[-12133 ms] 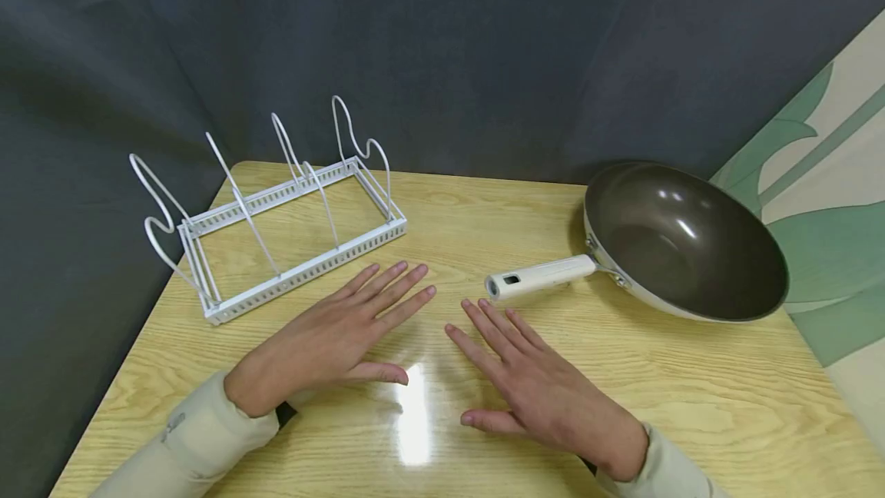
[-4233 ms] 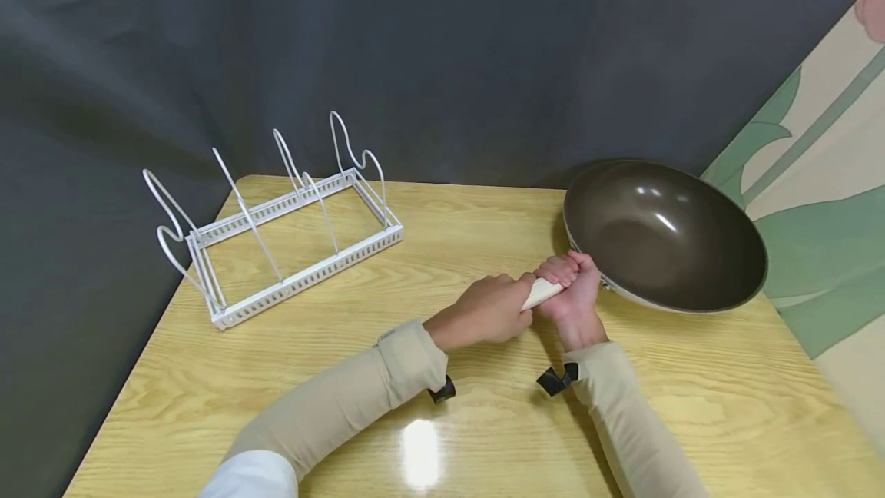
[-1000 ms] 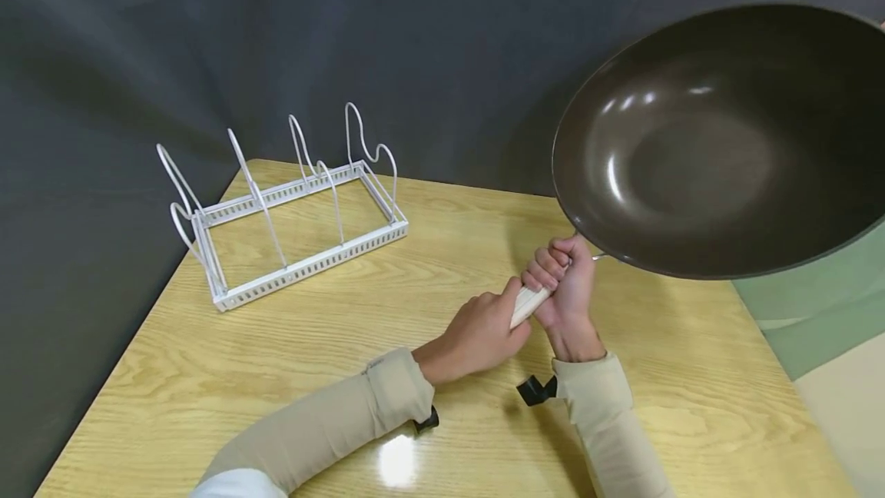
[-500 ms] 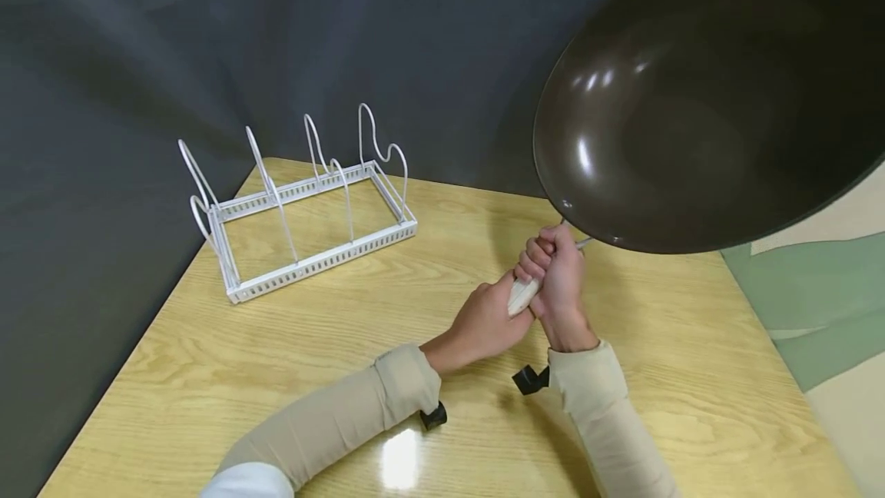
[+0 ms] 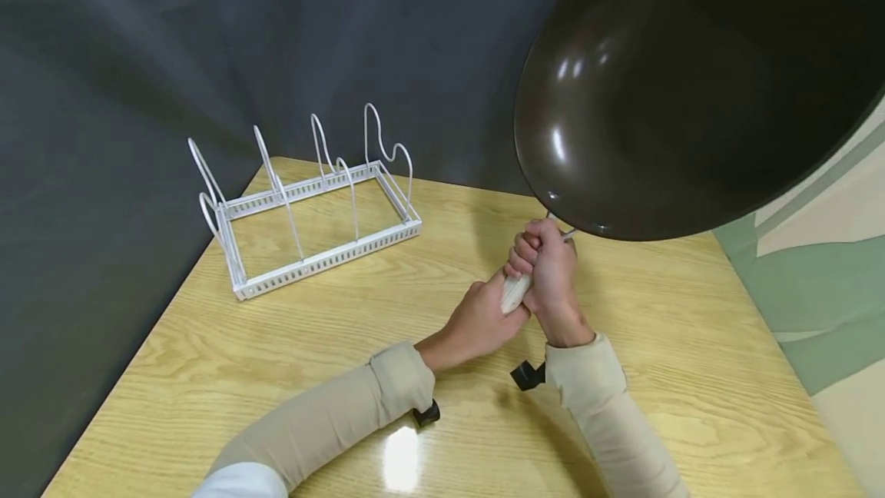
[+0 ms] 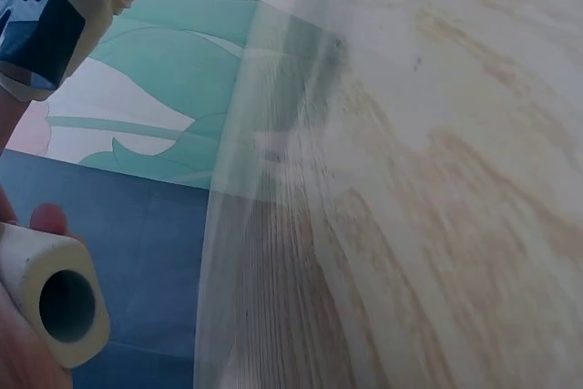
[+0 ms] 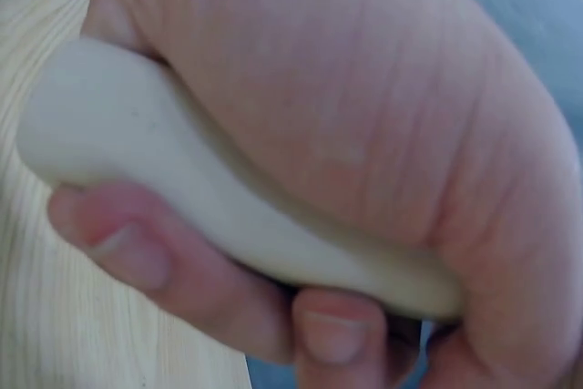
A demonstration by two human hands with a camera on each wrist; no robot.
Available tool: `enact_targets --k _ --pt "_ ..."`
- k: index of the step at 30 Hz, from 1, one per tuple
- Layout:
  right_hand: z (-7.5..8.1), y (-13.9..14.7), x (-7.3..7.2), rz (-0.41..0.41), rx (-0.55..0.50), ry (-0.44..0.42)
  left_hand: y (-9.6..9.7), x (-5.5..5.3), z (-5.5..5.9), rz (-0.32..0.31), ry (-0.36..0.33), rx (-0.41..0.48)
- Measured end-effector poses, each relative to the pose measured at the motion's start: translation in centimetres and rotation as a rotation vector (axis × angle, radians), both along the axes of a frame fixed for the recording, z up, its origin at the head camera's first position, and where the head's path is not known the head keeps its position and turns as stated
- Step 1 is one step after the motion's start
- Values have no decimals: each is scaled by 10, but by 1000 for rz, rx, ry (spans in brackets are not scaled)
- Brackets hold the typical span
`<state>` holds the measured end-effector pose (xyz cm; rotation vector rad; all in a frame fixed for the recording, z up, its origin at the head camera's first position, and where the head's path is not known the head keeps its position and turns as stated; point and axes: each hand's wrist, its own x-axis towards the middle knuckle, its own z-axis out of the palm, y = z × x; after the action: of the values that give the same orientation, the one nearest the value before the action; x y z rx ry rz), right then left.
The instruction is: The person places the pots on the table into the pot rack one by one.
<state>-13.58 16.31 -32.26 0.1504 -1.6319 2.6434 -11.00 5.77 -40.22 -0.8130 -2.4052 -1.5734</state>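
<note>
From where I stood, the person's left sleeve (image 5: 332,413) was plain beige, softly creased along the forearm, with a broad, bulky left cuff (image 5: 402,376) and some white cloth (image 5: 242,479) beyond its upper end. The right sleeve (image 5: 622,429) matched it, its right cuff (image 5: 586,373) just as wide. A small black left wrist device (image 5: 426,413) poked out below; the boxy right wrist device (image 5: 528,376) carried little round dots. The right hand (image 5: 546,275) was bare, its nails (image 7: 332,337) short.
</note>
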Motion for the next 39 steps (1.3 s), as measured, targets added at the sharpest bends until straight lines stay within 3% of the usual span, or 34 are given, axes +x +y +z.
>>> enact_targets --k 7,13,17,26,39 --pt "7 -3 1 38 37 -17 -2 6 5 13 -29 32" --pt "13 -10 2 108 117 -38 -7 13 6 35 -103 109" --pt "18 -13 3 132 158 -51 -8 16 7 44 -108 155" --pt "30 -23 -1 182 224 -21 -15 16 17 68 -108 232" --pt "32 -42 -2 254 286 51 -29 25 23 141 -184 270"
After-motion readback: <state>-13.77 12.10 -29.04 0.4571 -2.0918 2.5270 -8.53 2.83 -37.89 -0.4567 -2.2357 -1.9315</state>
